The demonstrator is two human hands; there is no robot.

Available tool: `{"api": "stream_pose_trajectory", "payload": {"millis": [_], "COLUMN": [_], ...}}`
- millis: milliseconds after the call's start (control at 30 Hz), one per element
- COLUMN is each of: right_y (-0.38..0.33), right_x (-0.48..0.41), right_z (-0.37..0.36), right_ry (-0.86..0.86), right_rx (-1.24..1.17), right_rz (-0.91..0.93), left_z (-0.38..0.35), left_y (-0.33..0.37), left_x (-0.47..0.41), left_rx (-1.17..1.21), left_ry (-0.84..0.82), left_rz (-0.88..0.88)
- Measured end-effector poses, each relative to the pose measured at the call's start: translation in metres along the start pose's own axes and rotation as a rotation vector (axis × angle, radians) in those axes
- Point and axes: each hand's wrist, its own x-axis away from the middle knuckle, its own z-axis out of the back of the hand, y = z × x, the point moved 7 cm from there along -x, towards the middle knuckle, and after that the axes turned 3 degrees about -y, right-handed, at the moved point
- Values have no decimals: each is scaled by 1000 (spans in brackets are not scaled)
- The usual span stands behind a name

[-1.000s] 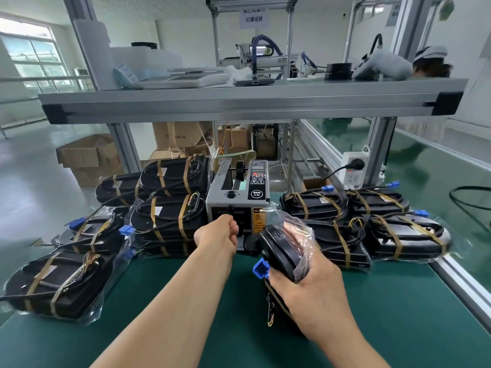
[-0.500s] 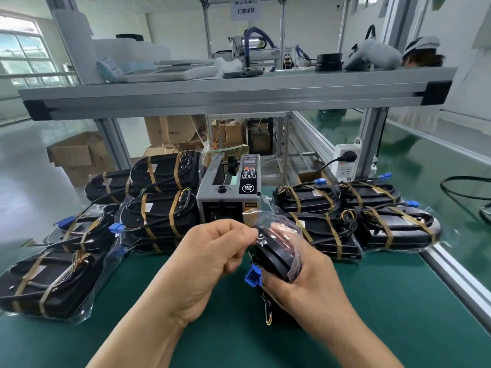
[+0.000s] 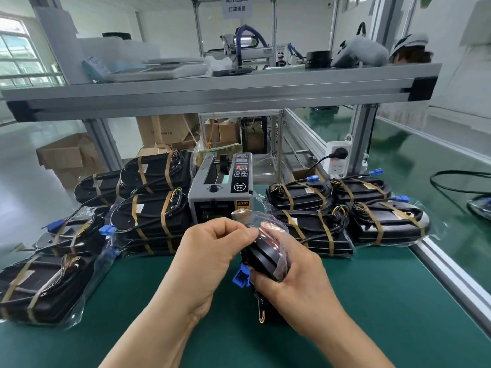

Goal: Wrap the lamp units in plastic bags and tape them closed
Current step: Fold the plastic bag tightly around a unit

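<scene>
A black lamp unit (image 3: 267, 254) in a clear plastic bag stands on end above the green bench (image 3: 385, 301), gripped from below and the right by my right hand (image 3: 297, 285). A blue connector (image 3: 241, 276) hangs at its lower left. My left hand (image 3: 212, 251) pinches a strip of brown tape (image 3: 240, 213) against the top of the bagged unit. The grey tape dispenser (image 3: 220, 189) stands just behind my hands.
Bagged and taped lamp units are stacked on the left (image 3: 151, 216) and right (image 3: 345, 213) of the dispenser, more at the near left (image 3: 39, 288). A metal shelf (image 3: 212, 94) spans overhead. The bench rail (image 3: 451, 277) runs along the right edge.
My left hand pulled back from the dispenser with a strip of tape and brought it onto the top of the bagged unit. My right hand has kept its hold on the unit.
</scene>
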Motion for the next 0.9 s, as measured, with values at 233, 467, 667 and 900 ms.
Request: {"api": "stream_pose_trajectory", "payload": {"millis": [233,467,667,900], "right_y": [-1,-1,-4,-5], "right_x": [1,1,1,1], "right_z": [-1,-1,0,0], "right_ry": [-10,-7,-3,7], "right_rx": [-21,-6,12,20], "right_rz": [8,12,19,21], "left_z": [0,0,-1,0], "left_y": [-2,-1,0,-3], "left_x": [-2,-1,0,-1], "left_rx": [-34,-42,-45,-80], "left_ry": [46,81,111,119], "left_rz": [-25,-23,-31,-41]}}
